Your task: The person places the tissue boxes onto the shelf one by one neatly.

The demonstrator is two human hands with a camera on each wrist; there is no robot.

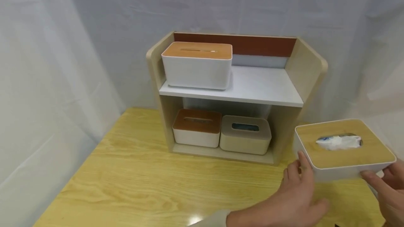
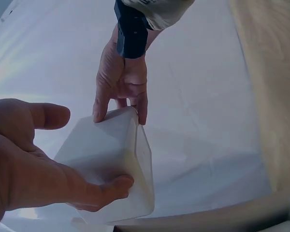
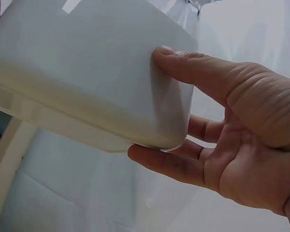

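Note:
At the right of the head view is a white tissue box with a light wood lid, a white tissue showing in its oval slot. My right hand pinches its near right corner, thumb on the side wall and fingers around the corner, as the right wrist view shows on the white box wall. My left hand touches the box's left side with extended fingers. In the left wrist view the left thumb stands apart from the box. The box is held tilted, over the table's right end.
A two-tier shelf stands on the wooden table. On its upper left sits a white box with an orange-brown lid. Below are a brown-lidded white box and a beige box. White curtains hang behind.

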